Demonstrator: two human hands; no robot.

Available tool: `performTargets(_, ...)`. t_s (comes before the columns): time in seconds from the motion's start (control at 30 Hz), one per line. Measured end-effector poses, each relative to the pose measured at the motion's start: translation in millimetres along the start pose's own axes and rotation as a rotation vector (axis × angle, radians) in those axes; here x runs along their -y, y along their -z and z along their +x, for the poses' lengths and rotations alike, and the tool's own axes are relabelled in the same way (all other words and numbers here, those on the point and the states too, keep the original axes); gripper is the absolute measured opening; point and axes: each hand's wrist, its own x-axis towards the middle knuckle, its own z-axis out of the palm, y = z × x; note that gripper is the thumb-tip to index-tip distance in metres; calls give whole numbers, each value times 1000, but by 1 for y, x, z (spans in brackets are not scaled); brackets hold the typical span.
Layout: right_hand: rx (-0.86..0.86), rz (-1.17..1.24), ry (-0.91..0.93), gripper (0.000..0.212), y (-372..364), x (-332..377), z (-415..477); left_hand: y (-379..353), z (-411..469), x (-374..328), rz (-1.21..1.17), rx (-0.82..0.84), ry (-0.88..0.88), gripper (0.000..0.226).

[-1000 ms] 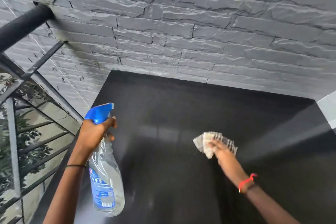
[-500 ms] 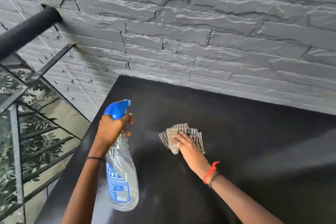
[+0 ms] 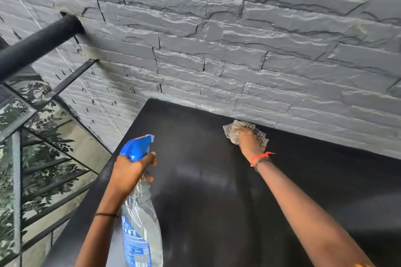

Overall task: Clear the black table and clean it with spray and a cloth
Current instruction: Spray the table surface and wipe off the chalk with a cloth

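Head view.

Backdrop: grey stone wall (image 3: 217, 50), rough courses, running behind the table (image 3: 217, 212).

Item 1, table: black, glossy, with a pale sheen near its middle. Its far edge touches the wall.

Item 2, left hand (image 3: 130, 171): raised over the table's left edge, forearm coming up from the lower frame, thin black band (image 3: 106, 214) on the wrist. Fingers are curled round the neck of the bottle (image 3: 141, 234), and the forefinger lies forward by the trigger.

Item 3, bottle: clear body with a blue label, hanging below the grip and tilted. The blue spray head sits above the grip, its nozzle aimed towards the wall.

Item 4, right hand (image 3: 249, 141): arm stretched far forward across the table, red band (image 3: 260, 156) at the wrist. Fingers are bent over the cloth (image 3: 230, 133) and press it onto the table.

Item 5, cloth: pale, striped and bunched. It shows left, right and ahead of the grip and lies at the table's far edge, just beside the wall.

Edges and room: wall close ahead of the cloth grip. Bare black top lies between the two grips and to the right of the cloth grip. Left of the bottle grip the table ends. Beyond that edge stand a black rail (image 3: 39, 43) fixed into the wall and glass panels (image 3: 43, 158) showing foliage.
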Motion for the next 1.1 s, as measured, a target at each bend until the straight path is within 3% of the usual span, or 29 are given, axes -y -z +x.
performTargets(0.17, 133, -136, 236, 32, -27, 94, -14, 16, 0, -2, 19, -43, -7, 14)
performTargets(0.27, 141, -183, 533, 35, -39, 95, -52, 26, 2, 0, 17, -73, 1, 11)
performTargets(0.33, 76, -155, 599, 40, -26, 74, -72, 32, 2, 1, 12, -86, 11, 6)
performTargets(0.43, 16, -12, 425, 38, -11, 46, -73, 46, 4, 6, -9, -100, 27, 7)
performTargets(0.53, 12, -97, 224, 36, -9, 31, -31, 56, 4, 11, -24, -122, 38, 10)
performTargets(0.67, 56, -70, 104, 35, -21, 81, 21, 68, 0, 16, -27, -141, 39, 8)
performTargets(0.77, 111, -41, 198, 35, -46, 155, 28, 82, -7, 19, -48, -157, 51, 6)
performTargets(0.87, 129, -108, 331, 53, -82, 200, -4, 92, -12, 21, -78, -176, 57, 4)
performTargets(0.97, 141, -133, 511, 31, -115, 215, -76, 107, -21, 24, -95, -195, 72, 14)
performTargets(1.1, 175, -190, 687, 33, -111, 193, -184, 125, -32, 27, -86, -191, 58, 8)
